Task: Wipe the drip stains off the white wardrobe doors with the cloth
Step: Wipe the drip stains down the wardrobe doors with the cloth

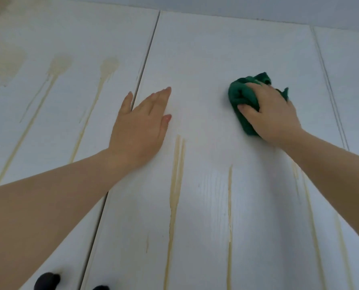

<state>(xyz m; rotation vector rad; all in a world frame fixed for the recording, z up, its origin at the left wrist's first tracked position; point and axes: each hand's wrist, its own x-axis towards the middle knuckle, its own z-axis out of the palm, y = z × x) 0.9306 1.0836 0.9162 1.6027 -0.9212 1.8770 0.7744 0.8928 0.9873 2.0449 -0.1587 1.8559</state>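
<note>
Closest to the lens, the bare left forearm (49, 206) is stretched up from the lower left corner, with two dark rounded door knobs (47, 281) seen at the bottom edge beneath it. The left hand (141, 126) is laid flat on the middle white wood-grain wardrobe door (216, 49), just beside the gap to the left white door (70, 34). Its fingers are straight and mostly together, and the thumb is spread aside. The crumpled dark green cloth (240, 95) is pressed against the upper part of the same middle door and clutched by the right hand (272, 114), whose fingers are curled over it. Below both hands the middle door is streaked with yellowish drip stains (177, 174). More streaks, topped by pale blotches (107, 65), are seen on the left door.
</note>
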